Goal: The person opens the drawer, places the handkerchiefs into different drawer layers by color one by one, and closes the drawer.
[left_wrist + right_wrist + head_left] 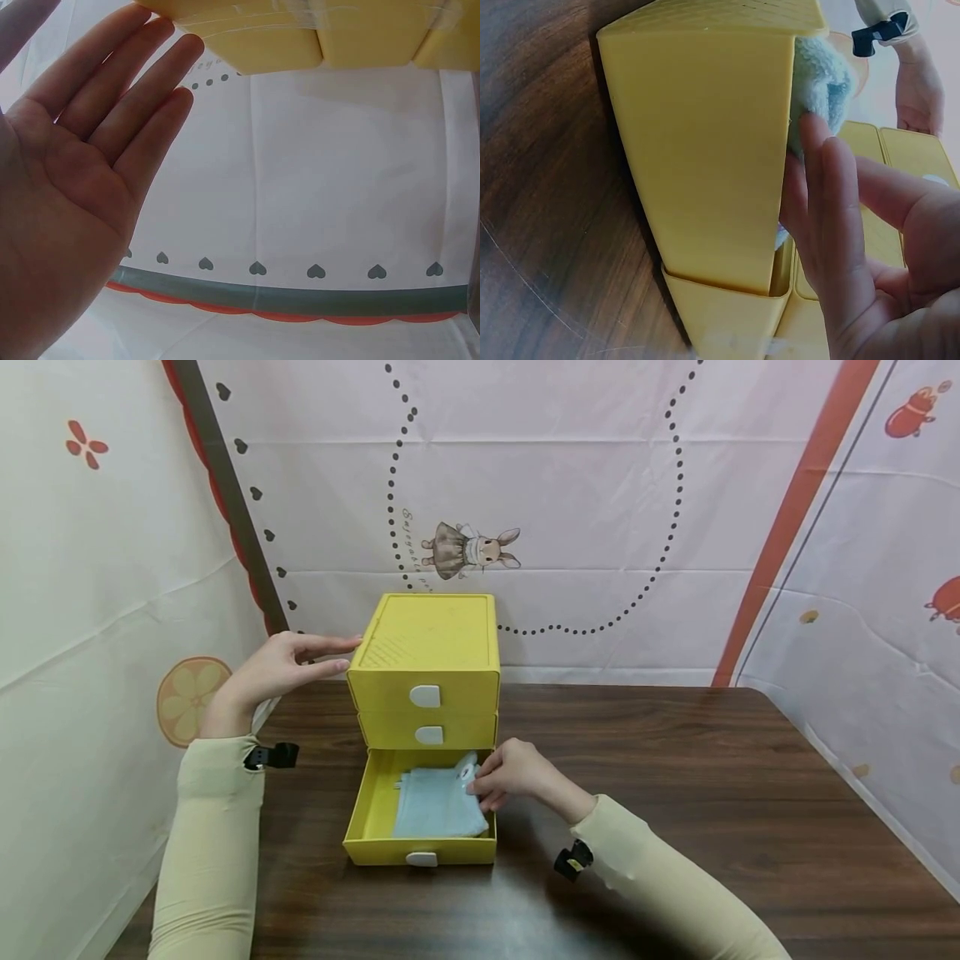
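Note:
A yellow three-tier drawer box (429, 631) stands on the table, its bottom drawer (356, 802) pulled out. Inside that drawer lies a folded light-blue cloth (435, 806) with a fuzzy surface (821, 82) and a small pale round detail near its back right. My right hand (517, 775) reaches over the drawer's right wall, fingertips touching the cloth. Its fingers (840, 195) look mostly straight in the right wrist view. At the box's upper left edge, my left hand (281, 668) rests its fingertips, with fingers (142, 105) extended and palm bare.
White tabs (425, 696) mark the drawer fronts; the upper two drawers are closed. The dark wooden table (675, 793) extends right and in front. Printed white cloth (585, 510) hangs behind and at both sides, close to the left arm.

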The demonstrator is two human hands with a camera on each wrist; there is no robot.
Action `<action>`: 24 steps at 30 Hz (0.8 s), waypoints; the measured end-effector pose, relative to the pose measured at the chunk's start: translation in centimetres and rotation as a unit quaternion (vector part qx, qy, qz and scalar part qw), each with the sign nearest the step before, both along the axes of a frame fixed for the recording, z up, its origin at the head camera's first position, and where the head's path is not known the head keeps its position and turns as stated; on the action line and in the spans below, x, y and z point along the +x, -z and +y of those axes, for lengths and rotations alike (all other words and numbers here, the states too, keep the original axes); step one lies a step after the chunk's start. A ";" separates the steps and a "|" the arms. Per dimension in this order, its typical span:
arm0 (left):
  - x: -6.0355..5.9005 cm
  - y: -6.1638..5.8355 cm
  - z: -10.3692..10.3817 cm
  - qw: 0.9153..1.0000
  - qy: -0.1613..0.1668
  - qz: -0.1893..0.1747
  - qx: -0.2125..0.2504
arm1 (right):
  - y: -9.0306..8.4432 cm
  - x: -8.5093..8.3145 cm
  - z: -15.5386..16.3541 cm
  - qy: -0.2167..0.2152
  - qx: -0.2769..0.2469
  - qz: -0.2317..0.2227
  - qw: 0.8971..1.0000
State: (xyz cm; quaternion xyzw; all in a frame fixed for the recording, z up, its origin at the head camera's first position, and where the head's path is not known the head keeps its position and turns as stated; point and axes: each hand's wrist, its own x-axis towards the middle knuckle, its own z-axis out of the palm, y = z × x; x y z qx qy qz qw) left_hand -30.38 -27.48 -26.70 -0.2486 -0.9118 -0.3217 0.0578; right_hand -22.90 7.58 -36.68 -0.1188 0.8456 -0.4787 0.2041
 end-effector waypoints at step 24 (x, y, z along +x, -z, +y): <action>0.0 0.0 0.0 1.000 -0.008 -0.001 -0.004 | -0.6 -0.5 -1.1 -0.005 0.043 0.009 0.999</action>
